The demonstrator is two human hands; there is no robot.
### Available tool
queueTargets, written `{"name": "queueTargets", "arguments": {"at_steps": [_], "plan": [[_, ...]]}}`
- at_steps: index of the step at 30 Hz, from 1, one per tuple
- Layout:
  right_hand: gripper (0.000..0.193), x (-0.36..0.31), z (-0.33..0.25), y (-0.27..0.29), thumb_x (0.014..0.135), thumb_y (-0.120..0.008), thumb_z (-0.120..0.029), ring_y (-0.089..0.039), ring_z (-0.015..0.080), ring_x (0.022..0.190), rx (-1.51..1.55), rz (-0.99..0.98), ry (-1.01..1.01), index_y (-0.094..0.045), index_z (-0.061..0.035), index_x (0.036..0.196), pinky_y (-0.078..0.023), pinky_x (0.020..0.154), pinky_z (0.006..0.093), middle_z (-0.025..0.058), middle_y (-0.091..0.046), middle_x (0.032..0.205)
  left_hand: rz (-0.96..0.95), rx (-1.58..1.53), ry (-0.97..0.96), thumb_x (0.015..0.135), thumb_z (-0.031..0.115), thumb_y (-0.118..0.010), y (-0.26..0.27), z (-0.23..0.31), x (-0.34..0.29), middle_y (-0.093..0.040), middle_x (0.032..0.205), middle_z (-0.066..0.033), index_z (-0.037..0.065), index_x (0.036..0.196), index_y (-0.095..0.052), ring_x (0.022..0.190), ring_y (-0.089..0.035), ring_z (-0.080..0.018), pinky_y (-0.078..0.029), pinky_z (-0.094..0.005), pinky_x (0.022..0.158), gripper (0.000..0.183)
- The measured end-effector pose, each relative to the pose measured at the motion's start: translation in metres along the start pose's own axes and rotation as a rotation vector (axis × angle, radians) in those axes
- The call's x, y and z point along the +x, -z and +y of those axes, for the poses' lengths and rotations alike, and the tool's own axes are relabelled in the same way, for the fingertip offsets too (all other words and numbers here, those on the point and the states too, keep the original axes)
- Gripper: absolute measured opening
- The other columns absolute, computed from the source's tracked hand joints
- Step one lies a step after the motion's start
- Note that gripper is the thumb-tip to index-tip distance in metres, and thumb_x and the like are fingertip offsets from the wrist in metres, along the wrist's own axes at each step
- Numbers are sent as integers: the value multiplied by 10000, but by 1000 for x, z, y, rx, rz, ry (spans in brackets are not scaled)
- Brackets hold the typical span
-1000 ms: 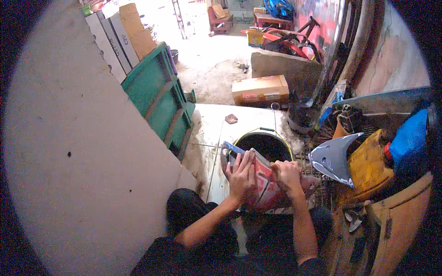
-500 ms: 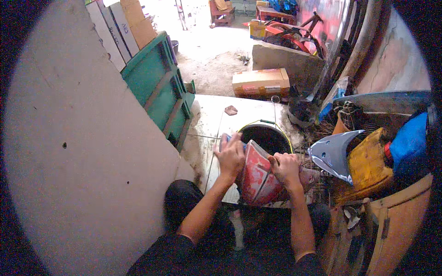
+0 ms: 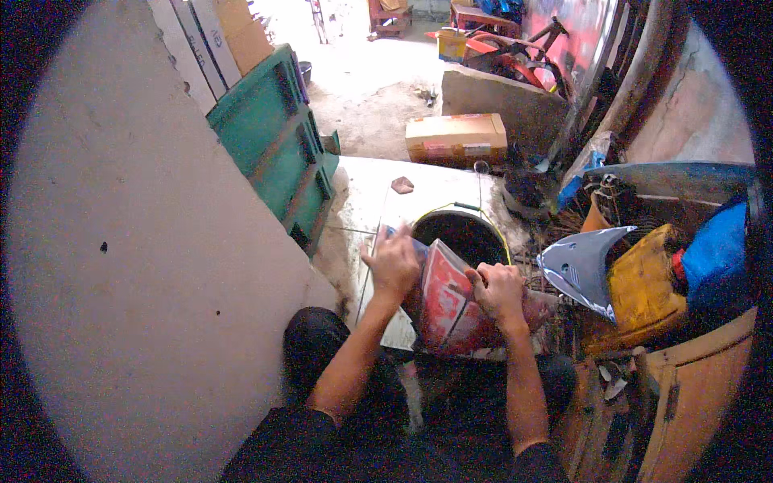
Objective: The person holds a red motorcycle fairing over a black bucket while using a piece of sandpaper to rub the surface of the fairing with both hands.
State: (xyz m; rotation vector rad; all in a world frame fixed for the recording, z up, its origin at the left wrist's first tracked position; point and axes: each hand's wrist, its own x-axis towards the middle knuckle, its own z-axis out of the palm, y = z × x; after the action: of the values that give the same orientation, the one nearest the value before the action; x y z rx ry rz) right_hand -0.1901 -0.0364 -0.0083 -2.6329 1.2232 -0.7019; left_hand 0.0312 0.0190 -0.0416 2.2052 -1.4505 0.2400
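Observation:
A red body panel (image 3: 444,302) with scuffed pale patches and dark lines is held tilted over my lap. My right hand (image 3: 498,290) grips its upper right edge, thumb on the near face. My left hand (image 3: 392,266) lies against the panel's left side, where a bluish area shows by the fingers. Those fingers are blurred, and I cannot make out whether anything is under them. Just beyond the panel stands a black bucket (image 3: 463,233) with a yellow-green wire handle, its lower part hidden by the panel.
White tiles (image 3: 362,193) lie around the bucket, with a small brown piece (image 3: 403,185) on them. A green cabinet (image 3: 270,145) and pale board (image 3: 145,241) flank my left. On the right are a grey panel (image 3: 580,266) and yellow jerrycan (image 3: 648,274). A cardboard box (image 3: 455,137) lies ahead.
My left hand has shifted slightly left and up along the panel's side. The right hand keeps its grip, and the panel has moved only slightly.

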Motion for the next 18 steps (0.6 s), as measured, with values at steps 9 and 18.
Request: {"name": "queueTargets", "arguments": {"at_steps": [9,18], "plan": [[528,-3,7,4,923,-486,-557,-583,395,740,26,-5,-8,-649,-76,779,-420,752,502,172,-612,725,96,-169,5,975,267,-404,-18,3,1,-611,1312,-57,116,1243,-644,1298,-471,-325,-157,-622,1085,390],[487,2,-12,12,903,-561,-521,-581,394,713,50,-5,-6,-611,-79,705,-428,712,487,165,-590,679,85,1,36,964,236,-393,8,6,-11,-576,1367,-31,113,1213,-657,1323,-437,-376,-151,-610,1087,383]]}}
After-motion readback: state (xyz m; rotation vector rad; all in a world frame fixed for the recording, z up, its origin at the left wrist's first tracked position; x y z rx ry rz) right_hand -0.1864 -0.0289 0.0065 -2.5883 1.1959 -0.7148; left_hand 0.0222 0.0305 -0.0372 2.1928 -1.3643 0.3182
